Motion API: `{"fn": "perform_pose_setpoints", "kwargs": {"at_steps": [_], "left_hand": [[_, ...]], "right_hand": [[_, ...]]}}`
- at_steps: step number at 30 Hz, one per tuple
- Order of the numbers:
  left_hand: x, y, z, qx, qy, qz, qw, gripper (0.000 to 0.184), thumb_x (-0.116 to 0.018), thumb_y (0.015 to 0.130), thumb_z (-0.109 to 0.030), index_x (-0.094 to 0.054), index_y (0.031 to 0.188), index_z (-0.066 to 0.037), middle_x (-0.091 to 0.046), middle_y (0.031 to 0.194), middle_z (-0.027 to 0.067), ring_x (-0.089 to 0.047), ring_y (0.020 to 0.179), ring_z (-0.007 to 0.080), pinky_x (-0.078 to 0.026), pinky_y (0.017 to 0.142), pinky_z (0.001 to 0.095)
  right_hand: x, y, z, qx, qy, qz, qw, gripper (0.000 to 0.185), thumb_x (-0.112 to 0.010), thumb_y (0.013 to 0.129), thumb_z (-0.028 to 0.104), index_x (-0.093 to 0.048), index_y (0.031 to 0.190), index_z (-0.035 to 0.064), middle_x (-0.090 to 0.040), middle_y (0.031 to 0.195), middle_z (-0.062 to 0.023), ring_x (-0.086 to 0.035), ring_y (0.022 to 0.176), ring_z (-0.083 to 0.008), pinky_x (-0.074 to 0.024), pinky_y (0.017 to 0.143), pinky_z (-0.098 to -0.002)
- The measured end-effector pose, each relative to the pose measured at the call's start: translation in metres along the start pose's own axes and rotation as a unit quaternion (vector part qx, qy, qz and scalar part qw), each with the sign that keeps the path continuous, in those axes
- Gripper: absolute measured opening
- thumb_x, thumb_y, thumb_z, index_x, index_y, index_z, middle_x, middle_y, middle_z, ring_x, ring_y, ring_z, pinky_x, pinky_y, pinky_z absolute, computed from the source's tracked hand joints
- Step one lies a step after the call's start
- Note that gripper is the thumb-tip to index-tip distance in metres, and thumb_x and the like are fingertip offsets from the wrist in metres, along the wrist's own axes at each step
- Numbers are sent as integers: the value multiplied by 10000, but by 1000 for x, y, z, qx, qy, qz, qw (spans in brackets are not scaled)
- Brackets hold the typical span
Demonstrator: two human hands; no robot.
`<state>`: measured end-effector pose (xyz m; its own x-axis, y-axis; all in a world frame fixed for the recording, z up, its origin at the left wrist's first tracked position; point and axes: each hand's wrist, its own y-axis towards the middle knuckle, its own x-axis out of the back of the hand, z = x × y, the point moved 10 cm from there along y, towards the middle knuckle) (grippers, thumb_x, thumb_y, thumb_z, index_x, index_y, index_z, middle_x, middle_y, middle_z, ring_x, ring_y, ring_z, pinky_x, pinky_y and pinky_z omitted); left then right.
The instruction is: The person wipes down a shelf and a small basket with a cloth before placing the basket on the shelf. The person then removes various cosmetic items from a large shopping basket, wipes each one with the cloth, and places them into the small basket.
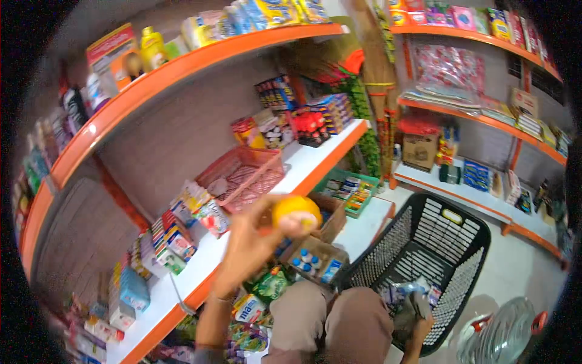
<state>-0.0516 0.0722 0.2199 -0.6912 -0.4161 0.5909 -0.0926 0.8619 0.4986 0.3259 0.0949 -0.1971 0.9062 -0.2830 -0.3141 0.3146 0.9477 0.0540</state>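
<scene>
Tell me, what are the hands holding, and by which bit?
The left hand holds a yellow rounded thing by its side. The right hand is at a dark thing, too blurred to tell if held.

Looks smooth and slightly glossy on the round yellow object [296, 212] between the left fingers [262, 209], though too blurred to tell the material. Beyond them, shows open lattice plastic in the pink-red rectangular basket [260, 185], and shiny, smooth white on the long flat shelf board [305, 156]. To their right, reads as matt paperboard in the brown cardboard carton [334, 229]. Beyond the right fingers [423, 324], looks like hard, faintly glossy plastic in the slotted black rectangular crate [482, 233]. Left of those, appears as soft, matt cloth in the brownish trousers [357, 321].
</scene>
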Motion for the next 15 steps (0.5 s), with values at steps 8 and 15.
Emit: {"fn": "perform_pose_setpoints", "kwargs": {"at_steps": [8, 15], "left_hand": [[134, 86, -6, -143, 380, -95, 909, 333, -644, 869, -7, -580, 1195, -22, -661, 1073, 276, -625, 1027, 457, -513, 847, 458], [188, 160, 289, -76, 385, 197, 898, 453, -691, 864, -99, -528, 1285, -59, -689, 1044, 189, -699, 921, 339, -559, 797, 436]], "right_hand": [[-11, 3, -15, -81, 152, -5, 985, 361, -602, 965, 201, -677, 1166, -90, -692, 1138, -151, -655, 998, -234, -504, 911, -315], [-19, 4, -19, -175, -3, -31, 984, 367, -610, 955, 201, -667, 1185, -79, -685, 1151, -150, -649, 1008, -239, -502, 914, -323]]}}
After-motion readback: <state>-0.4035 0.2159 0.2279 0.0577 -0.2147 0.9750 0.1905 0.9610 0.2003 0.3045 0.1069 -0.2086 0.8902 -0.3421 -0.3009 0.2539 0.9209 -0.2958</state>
